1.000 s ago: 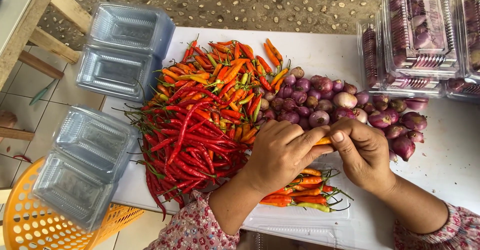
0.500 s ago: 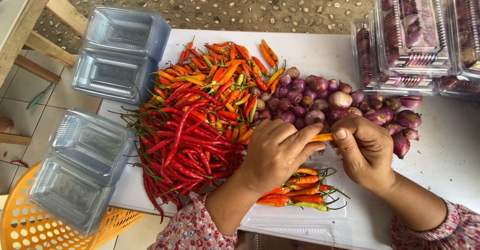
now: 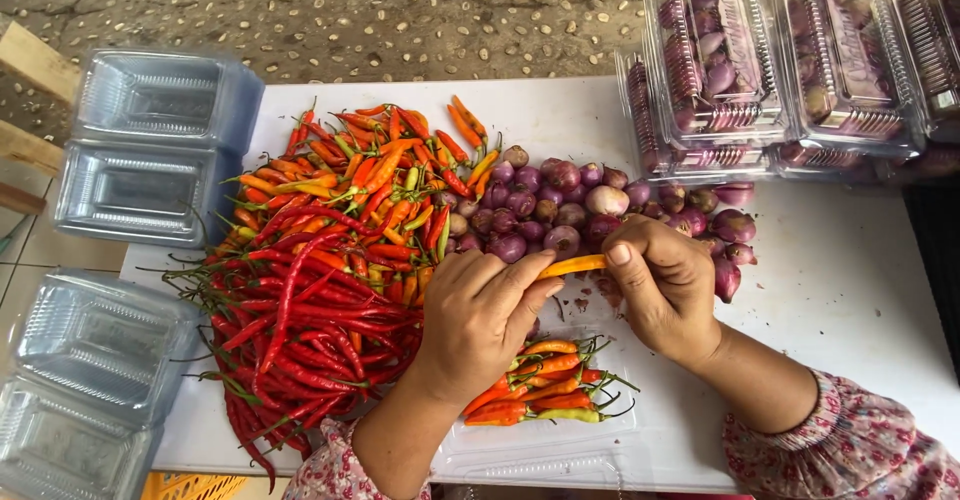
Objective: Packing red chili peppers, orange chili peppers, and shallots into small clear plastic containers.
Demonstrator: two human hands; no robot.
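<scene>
A small orange chili (image 3: 572, 265) is held level between two hands, just above the white tabletop (image 3: 850, 290) and in front of a heap of shallots. It is slim, smooth and bright orange, and only its middle shows between the hands. The left hand (image 3: 480, 315) has its fingers (image 3: 525, 275) closed on one end of the chili; the right hand (image 3: 665, 285) pinches the other end with thumb and fingers pressed together. Both wrists come out of floral-patterned sleeves (image 3: 850, 450).

Directly under the hands lies an open clear plastic tray (image 3: 540, 455) holding a small bunch of orange and red chilies with green stems (image 3: 545, 385). Behind the hands sits the pile of purple shallots (image 3: 590, 210), loose on the tabletop. To the left of it spreads a large mound of loose chilies (image 3: 320, 270): long deep-red ones nearest the person, shorter orange, red and a few green ones farther back.

At the far right corner stand closed clear plastic boxes (image 3: 780, 70), side by side and stacked, each filled with purple shallots. Off the left edge of the tabletop are two stacks of empty clear hinged boxes (image 3: 150, 150), lying open, one stack farther away and one nearer. A bit of yellow basket (image 3: 195, 485) shows at the bottom edge.
</scene>
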